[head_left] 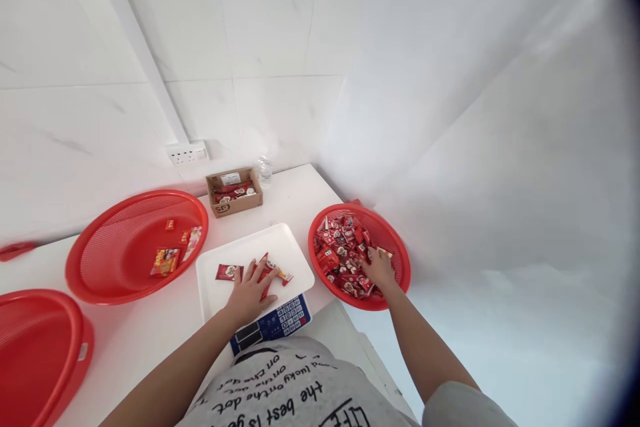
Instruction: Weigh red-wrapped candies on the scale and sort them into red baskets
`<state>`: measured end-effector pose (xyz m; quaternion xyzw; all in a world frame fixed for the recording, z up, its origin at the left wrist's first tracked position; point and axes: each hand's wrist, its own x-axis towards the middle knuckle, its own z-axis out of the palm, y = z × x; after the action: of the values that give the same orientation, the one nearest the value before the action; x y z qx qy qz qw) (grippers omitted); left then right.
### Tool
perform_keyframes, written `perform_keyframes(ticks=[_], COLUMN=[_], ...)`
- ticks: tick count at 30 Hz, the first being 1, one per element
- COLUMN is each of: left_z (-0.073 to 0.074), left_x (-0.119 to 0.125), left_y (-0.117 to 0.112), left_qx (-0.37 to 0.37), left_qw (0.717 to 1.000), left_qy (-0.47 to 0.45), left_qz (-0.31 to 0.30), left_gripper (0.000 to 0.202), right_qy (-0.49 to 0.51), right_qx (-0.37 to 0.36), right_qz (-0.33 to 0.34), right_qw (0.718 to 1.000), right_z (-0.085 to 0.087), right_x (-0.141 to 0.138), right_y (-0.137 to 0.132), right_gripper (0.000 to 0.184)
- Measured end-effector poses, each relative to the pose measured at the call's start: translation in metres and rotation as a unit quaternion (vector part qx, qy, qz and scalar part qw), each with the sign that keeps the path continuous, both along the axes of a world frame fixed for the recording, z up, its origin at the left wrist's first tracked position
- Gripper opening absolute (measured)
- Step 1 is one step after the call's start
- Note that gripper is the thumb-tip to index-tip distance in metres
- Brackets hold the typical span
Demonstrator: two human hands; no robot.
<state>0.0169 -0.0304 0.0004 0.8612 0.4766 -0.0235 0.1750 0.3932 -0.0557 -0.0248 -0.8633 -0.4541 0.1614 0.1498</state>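
My left hand [251,295] lies with spread fingers over several red snack packets [227,272] on the white tray [215,294] of a weighing scale. One yellow-and-red packet [284,276] sticks out to the right of the fingers. The scale's blue keypad panel [280,322] shows below the tray. My right hand [379,268] reaches into a red plastic basket [404,260] filled with small red packets [345,257]. Its fingertips are down among the packets, and what they pinch, if anything, is hidden.
Left of the scale stands a red basket [110,247] with a few packets in it. Another red basket [35,360] is at the lower left. A cardboard box [235,207] of red packets and a clear plastic bottle [265,170] stand by the wall, near a power socket [187,152].
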Motion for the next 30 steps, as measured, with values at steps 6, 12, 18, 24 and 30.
perform_keyframes(ticks=[6,12,18,24,30], left_z=[0.006,0.005,0.001,-0.003,-0.006], left_x=[-0.009,0.004,0.022,0.022,0.000], left_y=[0.000,0.001,0.011,0.010,0.000], left_qx=[-0.015,0.015,0.020,0.039,0.048], left_qw=[0.999,0.998,0.995,0.997,0.995], left_qy=[0.022,0.018,-0.005,0.002,-0.007], left_qz=[-0.029,-0.050,-0.094,-0.073,-0.084], left_gripper=[0.057,0.060,0.059,0.045,0.047], right_qy=[-0.033,-0.063,-0.082,-0.098,-0.115], right_qx=[-0.111,-0.128,-0.124,-0.131,-0.131], right_qz=[-0.015,-0.012,0.004,0.013,0.070], right_qw=[0.993,0.990,0.989,0.986,0.982], right_z=[-0.010,-0.009,-0.009,-0.007,-0.001], right_x=[0.003,0.000,0.003,0.001,-0.001], right_y=[0.005,0.006,-0.004,-0.004,0.015], right_gripper=[0.060,0.057,0.053,0.053,0.048])
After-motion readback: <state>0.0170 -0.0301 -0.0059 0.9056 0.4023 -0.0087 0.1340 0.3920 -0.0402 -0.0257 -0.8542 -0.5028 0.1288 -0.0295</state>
